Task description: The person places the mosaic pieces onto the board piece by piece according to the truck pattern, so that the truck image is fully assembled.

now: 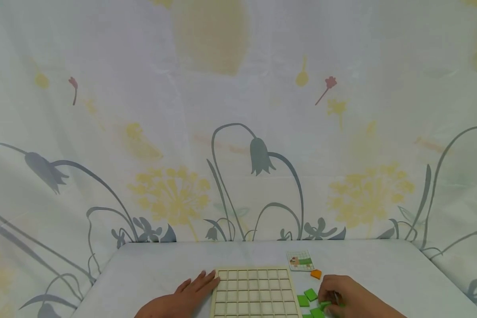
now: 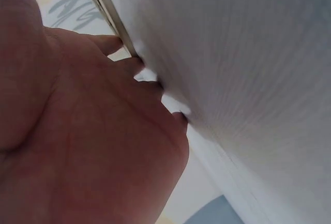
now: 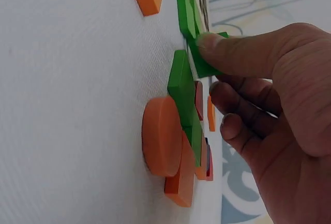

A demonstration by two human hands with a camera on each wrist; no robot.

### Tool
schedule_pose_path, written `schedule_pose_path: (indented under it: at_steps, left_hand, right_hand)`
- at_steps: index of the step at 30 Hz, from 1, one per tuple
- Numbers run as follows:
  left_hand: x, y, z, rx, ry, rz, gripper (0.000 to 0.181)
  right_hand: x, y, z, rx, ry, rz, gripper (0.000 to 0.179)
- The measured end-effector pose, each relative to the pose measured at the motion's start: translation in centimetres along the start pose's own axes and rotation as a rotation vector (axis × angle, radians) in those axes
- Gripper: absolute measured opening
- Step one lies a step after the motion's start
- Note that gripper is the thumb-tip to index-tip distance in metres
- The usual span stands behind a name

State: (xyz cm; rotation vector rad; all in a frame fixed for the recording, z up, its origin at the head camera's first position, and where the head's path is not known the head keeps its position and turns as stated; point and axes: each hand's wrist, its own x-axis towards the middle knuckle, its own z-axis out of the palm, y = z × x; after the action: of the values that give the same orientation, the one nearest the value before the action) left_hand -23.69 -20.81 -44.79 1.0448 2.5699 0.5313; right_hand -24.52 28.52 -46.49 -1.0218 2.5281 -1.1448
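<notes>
A pale wooden grid board (image 1: 253, 285) lies on the white table in the head view, its lower part cut off by the frame. My left hand (image 1: 187, 297) rests at the board's left edge with fingers extended, fingertips on its rim, as the left wrist view also shows. To the right of the board, my right hand (image 1: 350, 295) pinches a green square tile (image 3: 203, 69) between thumb and fingers. Loose green tiles (image 1: 311, 294) lie between that hand and the board. Below the hand in the right wrist view are a green tile (image 3: 180, 85) and a rounded orange piece (image 3: 164, 137).
A picture card (image 1: 300, 260) with a grid design lies beyond the board's top right corner. An orange angular piece (image 1: 316, 274) sits just below it. More orange and red pieces are bunched in the right wrist view. A flower-printed curtain (image 1: 238, 97) rises behind the table.
</notes>
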Motion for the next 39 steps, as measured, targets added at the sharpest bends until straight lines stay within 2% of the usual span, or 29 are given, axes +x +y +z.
schedule_pose_path:
  at_steps: [5, 9, 13, 21, 26, 28, 33, 39]
  left_hand:
    - [-0.1, 0.1, 0.2, 0.002, 0.005, 0.016, 0.098]
    - [0.1, 0.2, 0.4, 0.021, 0.007, -0.004, 0.1]
    - [0.6, 0.1, 0.7, 0.045, 0.006, -0.034, 0.102]
    - [0.7, 0.5, 0.9, 0.042, 0.012, -0.05, 0.103]
    - [0.5, 0.6, 0.7, 0.057, 0.011, -0.045, 0.103]
    - [0.5, 0.6, 0.6, 0.055, 0.009, -0.034, 0.102]
    - [0.6, 0.6, 0.4, 0.019, -0.012, -0.057, 0.101]
    - [0.7, 0.5, 0.6, 0.018, -0.012, -0.075, 0.101]
  right_hand:
    - [0.3, -0.2, 0.4, -0.034, 0.078, -0.13, 0.015]
    - [0.9, -1.0, 0.9, -0.018, 0.101, -0.091, 0.011]
    - [1.6, -1.4, 1.6, 0.007, 0.104, -0.106, 0.007]
    - [3.5, -2.1, 3.3, 0.037, 0.116, -0.117, 0.007]
    - [4.5, -2.8, 3.8, 0.107, 0.107, -0.071, 0.007]
    - [4.6, -3.0, 4.0, 0.124, 0.098, -0.025, 0.006]
    - [4.5, -3.3, 4.3, 0.124, 0.08, 0.055, 0.005]
    - [4.4, -3.5, 4.5, 0.137, 0.073, 0.063, 0.005]
